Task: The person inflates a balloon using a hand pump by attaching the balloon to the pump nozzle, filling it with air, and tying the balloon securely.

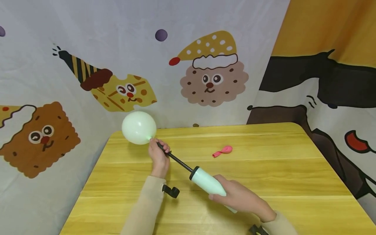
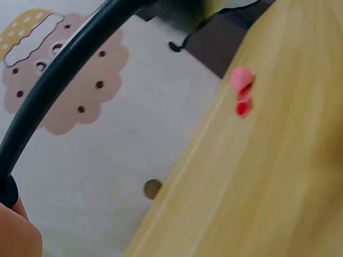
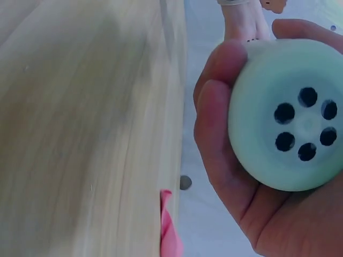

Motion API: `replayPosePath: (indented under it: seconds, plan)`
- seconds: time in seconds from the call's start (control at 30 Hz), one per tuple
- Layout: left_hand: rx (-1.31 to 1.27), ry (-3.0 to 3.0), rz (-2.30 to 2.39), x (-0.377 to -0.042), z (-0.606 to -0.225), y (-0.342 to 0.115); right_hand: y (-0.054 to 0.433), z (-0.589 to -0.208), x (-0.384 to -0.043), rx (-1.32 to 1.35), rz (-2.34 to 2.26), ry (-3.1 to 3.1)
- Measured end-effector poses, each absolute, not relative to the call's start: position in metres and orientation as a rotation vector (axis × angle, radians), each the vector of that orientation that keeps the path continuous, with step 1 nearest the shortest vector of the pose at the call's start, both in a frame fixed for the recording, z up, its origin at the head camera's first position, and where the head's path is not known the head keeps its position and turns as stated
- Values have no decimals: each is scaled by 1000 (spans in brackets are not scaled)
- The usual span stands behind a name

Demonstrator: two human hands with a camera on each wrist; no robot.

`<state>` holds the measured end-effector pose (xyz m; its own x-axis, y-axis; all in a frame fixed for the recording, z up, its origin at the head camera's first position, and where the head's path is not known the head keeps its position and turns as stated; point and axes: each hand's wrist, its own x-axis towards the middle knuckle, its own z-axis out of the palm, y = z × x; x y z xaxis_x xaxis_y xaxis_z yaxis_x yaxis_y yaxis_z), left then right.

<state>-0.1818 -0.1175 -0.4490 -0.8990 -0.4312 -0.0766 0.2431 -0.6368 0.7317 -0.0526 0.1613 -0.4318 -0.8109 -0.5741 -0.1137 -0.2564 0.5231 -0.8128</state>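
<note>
Yellow wood table (image 1: 279,163) w/ limp pink balloon (image 1: 227,149); cartoon-print cloth (image 1: 167,81) behind. L hand (image 1: 159,157) clasps black tube (image 1: 180,161) at inflated pale-green balloon (image 1: 139,127); R hand (image 1: 239,196) grips mint pump (image 1: 208,180).

A limp pink balloon (image 1: 226,149) lies on the yellowish wood-grain table (image 1: 282,169).

No lettering, label, brand, number or sign can be read in any view; the mint-green balloon pump (image 1: 208,181), the inflated pale-green balloon (image 1: 138,126), the limp pink balloon (image 1: 226,149) and the cartoon-printed backdrop (image 1: 123,42) bear nothing legible.
</note>
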Motion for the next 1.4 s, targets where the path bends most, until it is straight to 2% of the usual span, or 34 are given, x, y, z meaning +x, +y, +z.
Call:
replayPosePath:
  seconds: [0.33, 0.63, 0.9, 1.23, 1.4]
  plan:
    - [355, -1186, -2592, -162, -465, -83, 132, -440, -60, -642, -1214, 2426]
    - [333, -1281, -2649, -150, -469, -65, 126, -441, -67, -600, -1239, 2429]
    - [269, -1296, -2588, -160, -460, -78, 122, -437, -65, -584, -1280, 2412]
    - [308, -1155, -2518, -181, -442, -120, 150, -431, -50, -653, -1239, 2411]
    - [316, -1183, -2511, -182, -442, -123, 155, -435, -49, -683, -1239, 2406]
